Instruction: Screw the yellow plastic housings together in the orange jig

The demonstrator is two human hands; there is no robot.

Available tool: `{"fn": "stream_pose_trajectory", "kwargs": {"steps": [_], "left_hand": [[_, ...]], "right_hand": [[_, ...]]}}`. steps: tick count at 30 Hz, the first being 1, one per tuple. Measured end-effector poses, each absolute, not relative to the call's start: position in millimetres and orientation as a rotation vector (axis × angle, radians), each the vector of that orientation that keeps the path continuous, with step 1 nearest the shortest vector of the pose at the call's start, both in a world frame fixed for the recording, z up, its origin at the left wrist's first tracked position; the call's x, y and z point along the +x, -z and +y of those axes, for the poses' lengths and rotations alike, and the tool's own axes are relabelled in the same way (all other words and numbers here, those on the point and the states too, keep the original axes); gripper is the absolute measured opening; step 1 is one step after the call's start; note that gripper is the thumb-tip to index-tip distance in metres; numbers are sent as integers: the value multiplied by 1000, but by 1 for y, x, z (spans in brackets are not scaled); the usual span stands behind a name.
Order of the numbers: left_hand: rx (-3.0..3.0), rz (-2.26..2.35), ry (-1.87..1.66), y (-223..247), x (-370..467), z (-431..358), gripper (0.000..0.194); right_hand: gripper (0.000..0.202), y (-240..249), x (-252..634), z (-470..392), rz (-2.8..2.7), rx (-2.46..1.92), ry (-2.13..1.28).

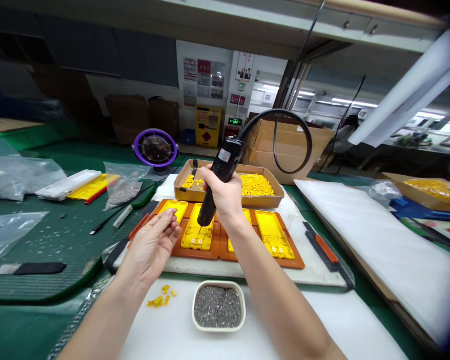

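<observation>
My right hand (227,195) is wrapped round a black electric screwdriver (221,175), its bit pointing down over a yellow plastic housing (198,227). Whether the tip touches the housing I cannot tell. Left of it my left hand (155,240) hovers with thumb and forefinger pinched together; what they hold, if anything, is too small to name. More yellow housings (275,235) lie in the orange-brown fixture (224,250). Below the hands, a cream dish (195,320) holds many small metal screws (218,305). Small yellow pieces (158,301) are scattered beside it.
Behind the fixture stands a cardboard box (247,201) of small yellow parts. A purple fan (155,148) is at the back left, near a plastic bag (123,187) of small parts. The screwdriver's black cable (310,145) loops overhead to the right. White foam board (375,245) lies at right.
</observation>
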State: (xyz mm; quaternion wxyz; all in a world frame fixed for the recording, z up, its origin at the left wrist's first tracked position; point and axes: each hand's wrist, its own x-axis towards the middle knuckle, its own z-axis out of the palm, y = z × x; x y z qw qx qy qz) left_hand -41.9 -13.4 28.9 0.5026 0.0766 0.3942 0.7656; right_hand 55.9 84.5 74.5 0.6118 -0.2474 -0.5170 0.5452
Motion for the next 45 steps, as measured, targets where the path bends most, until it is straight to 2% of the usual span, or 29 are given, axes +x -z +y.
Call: {"fn": "stream_pose_trajectory", "kwargs": {"steps": [15,19,21,25,30,33,37,45], "left_hand": [[205,975,-1882,-27,-40,-11,19],[290,1017,-1852,-25,-39,-13,9],[379,1051,-1834,-24,-38,-14,9],[633,1253,-1754,-18,-40,-17,26],[1287,1634,-1495,-10,-45,-17,19],[1557,1702,-1374,-7,-44,-17,16],[1495,1612,-1391,-6,-40,-17,17],[1470,1535,-1369,-7,-41,-18,17]], "right_hand": [[27,-79,59,82,-1540,-295,-1604],[27,-81,61,77,-1581,-245,-1656],[26,-79,59,77,-1502,-329,-1579],[22,-72,58,90,-1221,-540,-1368],[19,-76,78,113,-884,-601,-1422],[23,-86,91,118,-699,-550,-1540],[23,-96,99,115,-617,-474,-1647],[25,-102,99,109,-682,-458,-1642]]}}
